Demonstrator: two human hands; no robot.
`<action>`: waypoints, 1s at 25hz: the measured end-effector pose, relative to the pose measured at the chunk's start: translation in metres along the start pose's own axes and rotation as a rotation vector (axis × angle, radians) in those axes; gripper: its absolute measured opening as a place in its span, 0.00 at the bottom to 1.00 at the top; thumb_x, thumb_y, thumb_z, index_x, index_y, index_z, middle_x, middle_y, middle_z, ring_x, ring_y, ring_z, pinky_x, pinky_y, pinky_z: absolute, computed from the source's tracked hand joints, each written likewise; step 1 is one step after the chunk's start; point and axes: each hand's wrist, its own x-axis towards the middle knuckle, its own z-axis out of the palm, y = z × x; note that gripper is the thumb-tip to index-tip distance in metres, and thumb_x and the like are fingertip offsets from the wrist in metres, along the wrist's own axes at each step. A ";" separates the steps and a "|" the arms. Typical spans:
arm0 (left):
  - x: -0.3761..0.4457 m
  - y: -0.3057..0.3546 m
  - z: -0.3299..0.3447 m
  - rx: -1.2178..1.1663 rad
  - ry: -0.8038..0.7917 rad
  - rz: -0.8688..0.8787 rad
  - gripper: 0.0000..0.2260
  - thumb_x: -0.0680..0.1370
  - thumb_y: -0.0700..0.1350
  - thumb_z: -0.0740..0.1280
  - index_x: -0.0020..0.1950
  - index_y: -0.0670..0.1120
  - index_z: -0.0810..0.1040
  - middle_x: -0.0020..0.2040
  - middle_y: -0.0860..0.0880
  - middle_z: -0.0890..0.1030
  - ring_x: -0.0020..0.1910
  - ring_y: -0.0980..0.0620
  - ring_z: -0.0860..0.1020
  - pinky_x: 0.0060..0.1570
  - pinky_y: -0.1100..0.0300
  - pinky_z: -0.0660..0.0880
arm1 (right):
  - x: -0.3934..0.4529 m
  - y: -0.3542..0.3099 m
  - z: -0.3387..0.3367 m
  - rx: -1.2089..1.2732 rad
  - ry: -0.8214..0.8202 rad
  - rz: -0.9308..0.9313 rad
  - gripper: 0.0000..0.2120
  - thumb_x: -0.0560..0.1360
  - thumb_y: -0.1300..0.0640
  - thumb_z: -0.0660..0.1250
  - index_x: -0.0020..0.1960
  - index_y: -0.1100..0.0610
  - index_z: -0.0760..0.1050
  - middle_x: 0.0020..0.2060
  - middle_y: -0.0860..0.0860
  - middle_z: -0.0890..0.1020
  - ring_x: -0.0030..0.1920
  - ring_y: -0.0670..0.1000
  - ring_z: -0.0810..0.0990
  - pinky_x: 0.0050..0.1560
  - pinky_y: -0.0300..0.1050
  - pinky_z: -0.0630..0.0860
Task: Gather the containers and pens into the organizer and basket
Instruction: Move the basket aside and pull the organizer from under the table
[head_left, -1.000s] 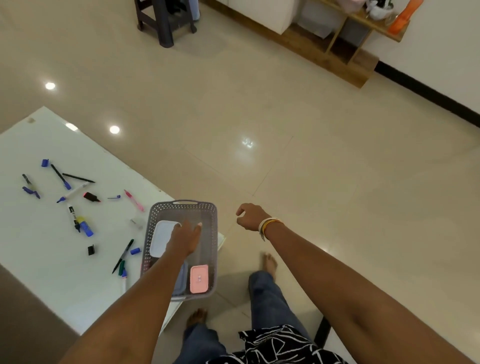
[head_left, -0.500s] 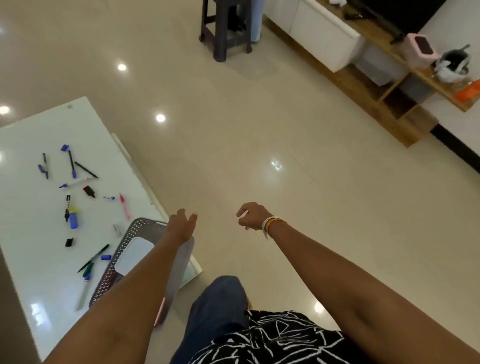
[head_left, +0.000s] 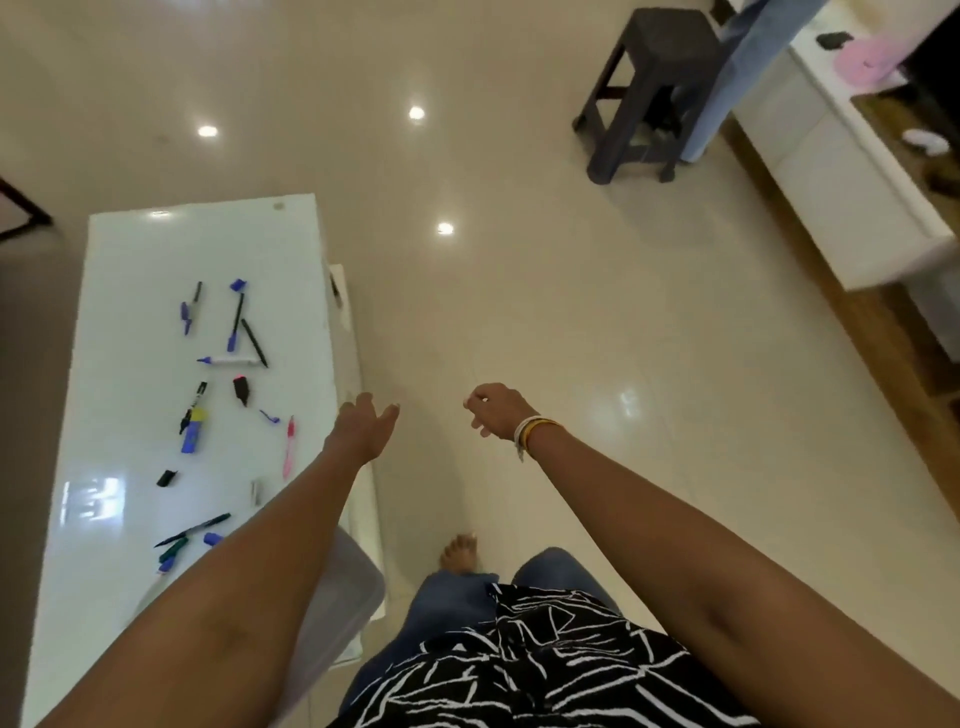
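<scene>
Several pens and markers lie scattered on the white table (head_left: 130, 270): a pink pen (head_left: 289, 448), a blue-and-yellow highlighter (head_left: 192, 432), a black marker (head_left: 241, 391) and dark pens (head_left: 193, 530). The grey basket (head_left: 349, 587) sits at the table's near right corner, mostly hidden under my left forearm. My left hand (head_left: 363, 427) hangs open over the table's right edge, holding nothing. My right hand (head_left: 496, 410) floats over the floor with fingers loosely curled and empty. No organizer shows.
A dark stool (head_left: 652, 98) stands on the glossy tiled floor at the upper right. A white and wooden cabinet (head_left: 841, 171) runs along the right side. My legs and a bare foot (head_left: 460, 552) are below, beside the table.
My left hand has lifted out of the basket and moved forward past it. The view has swung, so the table now runs lengthwise at the left and the basket is mostly hidden.
</scene>
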 end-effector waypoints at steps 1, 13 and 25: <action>0.010 0.007 -0.009 -0.027 0.027 -0.022 0.29 0.80 0.58 0.57 0.76 0.42 0.59 0.72 0.36 0.64 0.71 0.38 0.64 0.70 0.44 0.63 | 0.015 -0.013 -0.010 -0.024 -0.014 -0.019 0.16 0.78 0.53 0.58 0.55 0.64 0.77 0.49 0.60 0.84 0.38 0.53 0.79 0.29 0.39 0.69; 0.033 0.037 -0.033 -0.520 0.363 -0.565 0.30 0.80 0.58 0.57 0.76 0.41 0.57 0.75 0.37 0.61 0.73 0.40 0.62 0.71 0.45 0.61 | 0.168 -0.146 -0.057 -0.568 -0.475 -0.355 0.10 0.77 0.57 0.59 0.48 0.60 0.77 0.43 0.57 0.84 0.37 0.53 0.80 0.25 0.34 0.67; 0.014 0.043 0.018 -0.787 0.557 -0.886 0.30 0.80 0.59 0.57 0.75 0.41 0.59 0.74 0.38 0.63 0.72 0.39 0.64 0.70 0.43 0.63 | 0.182 -0.198 0.001 -1.063 -0.707 -0.811 0.15 0.78 0.56 0.57 0.58 0.60 0.77 0.58 0.59 0.80 0.57 0.60 0.79 0.60 0.50 0.76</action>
